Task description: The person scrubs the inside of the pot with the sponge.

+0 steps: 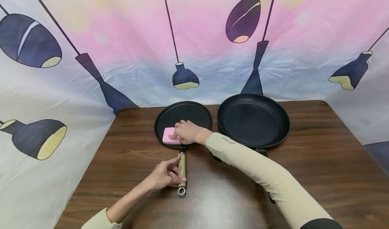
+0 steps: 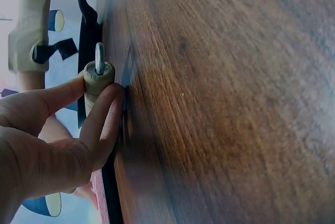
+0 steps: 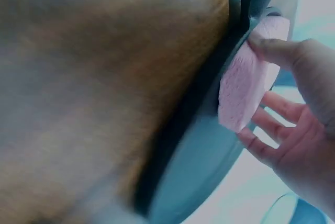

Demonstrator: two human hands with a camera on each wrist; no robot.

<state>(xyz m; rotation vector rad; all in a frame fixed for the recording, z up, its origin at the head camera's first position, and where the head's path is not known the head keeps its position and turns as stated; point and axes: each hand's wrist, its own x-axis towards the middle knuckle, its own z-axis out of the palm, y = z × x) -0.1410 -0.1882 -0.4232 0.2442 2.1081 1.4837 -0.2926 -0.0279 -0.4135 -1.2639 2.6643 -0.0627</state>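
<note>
Backdrop: behind my desk hangs a cloth (image 1: 127, 36) printed with dark blue pendant lamps on pink, yellow and pale blue washes; it wraps round both sides.
Desk: dark brown wood grain (image 1: 319, 161), with a dull glare patch near my body.
Small pan: my black flat pan (image 1: 194, 114) sits left of the middle of the desk, its handle pointing back toward me.
Handle: pale wood (image 1: 182, 166), ending in a metal hanging ring (image 1: 181, 191); the left wrist view shows the ring's stem standing out of the handle's end.
Left hand: my left hand (image 1: 165, 176) grips the wooden handle from the left side, thumb along one side and fingers curled against the other, close to the ring end.
Sponge: a pink sponge (image 1: 167, 135) lies inside the small pan, at the near left part of its floor, beside the rim where the handle joins.
Right hand: my right hand (image 1: 186, 131) reaches across into the small pan and holds the sponge, thumb on one edge and fingers (image 3: 272, 116) spread along the other face, pressing it to the pan's surface.
Sleeves: beige sleeves cover both of my forearms; the right one (image 1: 261, 175) crosses in front of the bigger pan's handle.
Large pan: a bigger, deeper black frying pan (image 1: 253, 121) sits just right of the small one, rims nearly touching; neither hand touches it.
</note>
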